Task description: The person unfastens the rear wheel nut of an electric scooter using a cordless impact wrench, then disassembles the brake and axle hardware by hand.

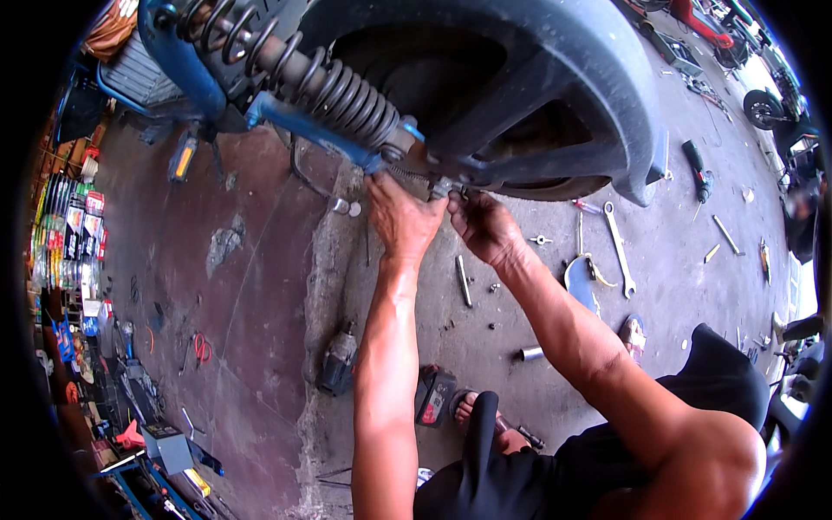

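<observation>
My left hand reaches up to the end of a blue swingarm, its fingers mostly hidden and curled beneath the metal. Its thumb lies against a small metal fitting by the wheel's hub. Right beside it, my right hand is closed, fingertips pinched at the same fitting; what they hold is too small to make out. A thin coil spring runs toward the fitting. Above are a coil-spring shock absorber and a rear wheel under a grey fender.
Behind my right arm lie a combination wrench, a metal rod and a socket. An impact wrench and a battery pack rest near my foot. A green power tool lies farther right; goods and tools line the left.
</observation>
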The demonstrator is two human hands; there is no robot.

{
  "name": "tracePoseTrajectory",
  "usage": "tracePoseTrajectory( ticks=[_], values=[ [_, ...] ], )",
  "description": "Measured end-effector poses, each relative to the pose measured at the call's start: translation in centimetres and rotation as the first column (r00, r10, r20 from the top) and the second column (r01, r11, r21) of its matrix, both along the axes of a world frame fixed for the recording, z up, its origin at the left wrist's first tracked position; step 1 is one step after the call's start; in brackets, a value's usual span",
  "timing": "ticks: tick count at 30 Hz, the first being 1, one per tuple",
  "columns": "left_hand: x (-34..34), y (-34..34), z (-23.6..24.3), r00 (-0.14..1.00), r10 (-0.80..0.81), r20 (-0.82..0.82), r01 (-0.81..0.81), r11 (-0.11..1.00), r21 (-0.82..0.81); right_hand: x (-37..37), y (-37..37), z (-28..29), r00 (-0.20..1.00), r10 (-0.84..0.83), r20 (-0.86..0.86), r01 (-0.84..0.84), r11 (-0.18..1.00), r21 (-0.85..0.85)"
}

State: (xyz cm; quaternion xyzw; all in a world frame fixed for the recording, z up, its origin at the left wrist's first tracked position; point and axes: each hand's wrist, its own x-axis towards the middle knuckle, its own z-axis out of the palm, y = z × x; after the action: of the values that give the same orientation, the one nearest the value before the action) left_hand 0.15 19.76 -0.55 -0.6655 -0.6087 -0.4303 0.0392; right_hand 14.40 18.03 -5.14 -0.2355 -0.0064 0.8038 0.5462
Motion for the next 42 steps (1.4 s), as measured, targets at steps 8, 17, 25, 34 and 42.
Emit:
tracePoseTrajectory(
  ticks=[8,17,25,34,42],
  values=[
    [0.0,-0.6,0.2,0.994,-0.038,0.107,0.046,0.996,-0.07,-0.8,-0.7,1.7,0.999,-0.035,0.016,0.035,0.999,0.0],
    [0.0,-0.6,0.1,0.996,-0.026,0.091,0.033,0.997,-0.074,-1.3,-0.9,1.3,0.992,-0.031,0.126,0.027,0.999,0.04],
    [0.0,-0.3,-0.1,0.997,-0.029,0.071,0.03,0.999,-0.019,-1.0,-0.5,0.8,0.962,-0.068,0.265,0.053,0.997,0.061],
    [0.0,-0.4,-0.2,0.996,-0.028,0.088,0.032,0.998,-0.05,-1.8,-1.0,2.2,0.852,-0.13,0.507,0.104,0.991,0.079],
    [-0.4,-0.4,-0.3,1.0,0.001,-0.025,0.0,0.999,0.037,-1.7,-1.0,2.8,0.789,-0.13,0.601,0.059,0.989,0.136]
  ],
)
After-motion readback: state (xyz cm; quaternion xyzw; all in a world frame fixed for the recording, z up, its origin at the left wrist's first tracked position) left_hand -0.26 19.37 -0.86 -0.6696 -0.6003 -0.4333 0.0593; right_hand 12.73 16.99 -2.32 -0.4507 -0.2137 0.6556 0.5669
